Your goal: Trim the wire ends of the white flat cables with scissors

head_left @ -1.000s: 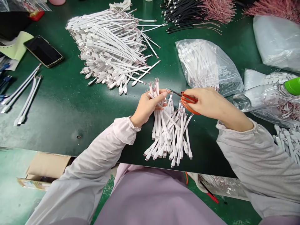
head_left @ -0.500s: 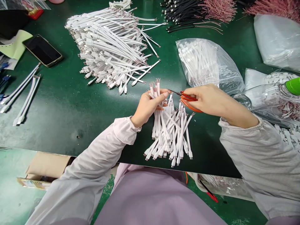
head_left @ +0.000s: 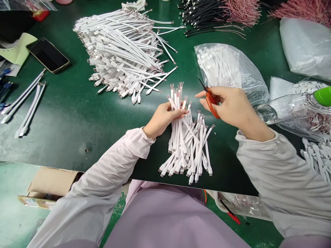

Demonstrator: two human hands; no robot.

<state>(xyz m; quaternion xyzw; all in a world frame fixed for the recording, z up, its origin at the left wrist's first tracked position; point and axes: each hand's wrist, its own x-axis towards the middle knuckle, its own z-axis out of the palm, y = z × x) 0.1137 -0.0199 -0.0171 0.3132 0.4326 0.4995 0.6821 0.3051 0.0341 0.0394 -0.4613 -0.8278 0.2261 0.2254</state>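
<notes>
My left hand is closed round a bunch of short white USB cables, their stripped pinkish wire ends pointing up and their plugs hanging down. Just to the right of that bunch, more white cables lie fanned out near the table's front edge, plugs toward me. In my right hand is a pair of scissors with orange handles. Their dark blades point up and left, apart from the cables, and my index finger is stretched out beside them.
A large heap of white cables lies at the back. A clear bag of white cables sits behind my right hand, with a green-capped bottle to its right. A phone and a few loose cables lie on the left.
My right hand has drawn the scissors away from the wire ends beside my left hand, and the blades have swung upward. My left hand still grips the cables, now tilted slightly differently.
</notes>
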